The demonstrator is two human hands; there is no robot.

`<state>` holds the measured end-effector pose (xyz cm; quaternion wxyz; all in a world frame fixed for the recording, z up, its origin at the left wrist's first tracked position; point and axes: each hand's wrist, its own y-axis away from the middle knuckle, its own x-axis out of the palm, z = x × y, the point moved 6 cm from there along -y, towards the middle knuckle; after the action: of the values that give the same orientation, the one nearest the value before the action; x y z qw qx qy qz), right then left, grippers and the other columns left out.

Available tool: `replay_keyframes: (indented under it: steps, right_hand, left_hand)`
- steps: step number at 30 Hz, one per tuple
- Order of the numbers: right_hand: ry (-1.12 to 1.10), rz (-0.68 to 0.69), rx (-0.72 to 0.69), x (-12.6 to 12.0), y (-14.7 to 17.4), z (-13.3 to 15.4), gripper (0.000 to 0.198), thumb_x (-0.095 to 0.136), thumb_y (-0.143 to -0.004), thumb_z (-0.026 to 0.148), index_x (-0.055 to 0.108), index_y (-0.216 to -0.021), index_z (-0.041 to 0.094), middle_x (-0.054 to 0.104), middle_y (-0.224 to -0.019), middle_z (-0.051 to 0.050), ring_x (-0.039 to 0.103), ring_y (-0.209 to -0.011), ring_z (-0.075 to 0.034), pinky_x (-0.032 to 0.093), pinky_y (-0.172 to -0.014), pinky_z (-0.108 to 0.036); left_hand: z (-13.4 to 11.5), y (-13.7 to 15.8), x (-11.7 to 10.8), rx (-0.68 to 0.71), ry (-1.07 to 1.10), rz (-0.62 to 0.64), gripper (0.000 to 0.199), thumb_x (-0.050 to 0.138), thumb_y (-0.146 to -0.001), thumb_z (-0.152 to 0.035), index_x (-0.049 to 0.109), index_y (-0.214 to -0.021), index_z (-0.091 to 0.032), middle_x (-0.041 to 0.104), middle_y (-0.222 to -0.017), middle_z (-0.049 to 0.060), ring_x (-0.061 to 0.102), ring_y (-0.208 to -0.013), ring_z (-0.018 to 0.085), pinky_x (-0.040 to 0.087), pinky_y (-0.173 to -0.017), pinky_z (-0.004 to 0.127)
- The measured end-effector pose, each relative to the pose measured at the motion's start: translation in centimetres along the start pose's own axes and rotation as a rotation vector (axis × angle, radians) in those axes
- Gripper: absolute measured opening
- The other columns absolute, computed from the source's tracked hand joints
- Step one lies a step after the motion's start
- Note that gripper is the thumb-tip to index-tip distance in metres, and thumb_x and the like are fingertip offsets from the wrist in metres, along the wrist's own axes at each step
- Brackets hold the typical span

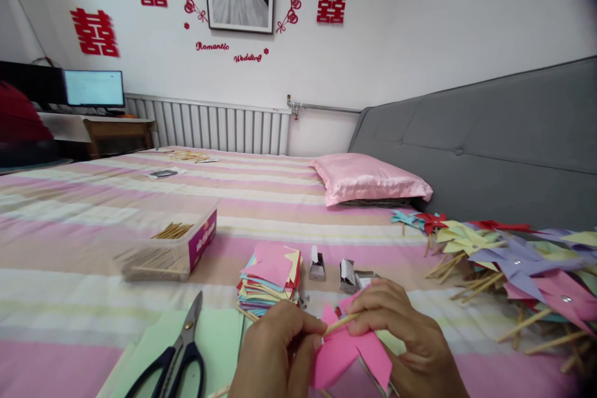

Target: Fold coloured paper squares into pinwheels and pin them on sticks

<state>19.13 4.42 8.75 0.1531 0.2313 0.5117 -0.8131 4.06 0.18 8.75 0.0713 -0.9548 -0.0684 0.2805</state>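
Note:
Between my two hands is a bright pink paper pinwheel with a thin wooden stick lying across it. My left hand pinches the stick's near end against the paper at the centre. My right hand is closed around the other end of the stick and the pinwheel's right side. Just beyond them sits a stack of coloured paper squares, partly cut at the corners. Small open boxes stand behind my right hand. Scissors lie slightly open on pale green paper, left of my left hand.
A clear plastic box of wooden sticks stands at the left. Several finished pinwheels are heaped at the right by the grey headboard. A pink pillow lies farther back. A person's red sleeve shows at the far left.

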Motion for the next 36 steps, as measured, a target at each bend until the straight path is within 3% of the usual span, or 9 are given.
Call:
replay_keyframes:
  steps: [12,18,28,32,36]
  right_hand:
    - [-0.004,-0.053,-0.003,-0.5,-0.3,0.4,0.017,0.058,-0.072,0.006,0.060,-0.079,0.022,0.067,-0.075,0.000,0.063,-0.072,-0.019,0.039,-0.081,-0.041]
    - [-0.011,-0.090,0.014,-0.8,0.0,0.2,0.022,0.059,-0.070,0.004,0.055,-0.078,0.023,0.067,-0.076,0.003,0.062,-0.072,-0.016,0.033,-0.086,-0.037]
    - [0.039,-0.093,0.203,-0.9,0.8,-1.3,0.021,0.061,-0.074,0.015,0.043,-0.080,0.025,0.064,-0.073,0.005,0.061,-0.072,-0.016,0.031,-0.092,-0.037]
    - [-0.028,-0.075,0.377,-1.0,1.1,-2.8,0.013,0.060,-0.077,0.027,0.048,-0.079,0.024,0.060,-0.077,0.000,0.059,-0.078,-0.019,0.043,-0.076,-0.034]
    - [-0.054,-0.048,0.570,-2.1,1.1,-4.1,0.020,0.063,-0.073,0.036,0.048,-0.079,0.023,0.058,-0.077,0.000,0.058,-0.078,-0.020,0.043,-0.072,-0.031]
  left_hand:
    - [-0.3,-0.1,0.3,0.013,0.007,0.019,0.023,0.044,-0.075,-0.018,0.067,-0.076,-0.016,0.065,-0.073,0.008,0.059,-0.068,0.020,0.041,-0.063,0.033]
    - [-0.3,0.0,0.5,-0.011,0.027,0.006,0.022,0.046,-0.074,-0.018,0.067,-0.073,-0.017,0.065,-0.072,0.008,0.058,-0.069,0.021,0.040,-0.065,0.033]
    - [0.5,-0.6,2.0,-0.020,0.065,0.074,0.023,0.046,-0.075,-0.018,0.070,-0.076,-0.017,0.064,-0.073,0.008,0.058,-0.070,0.021,0.040,-0.063,0.030]
    - [1.8,-1.2,3.4,-0.004,0.152,0.006,0.022,0.048,-0.074,-0.019,0.070,-0.077,-0.016,0.065,-0.073,0.008,0.058,-0.070,0.020,0.041,-0.064,0.029]
    - [2.3,-1.6,3.9,0.085,0.067,0.014,0.027,0.045,-0.076,-0.015,0.067,-0.092,-0.016,0.067,-0.087,0.011,0.059,-0.083,0.023,0.042,-0.073,0.031]
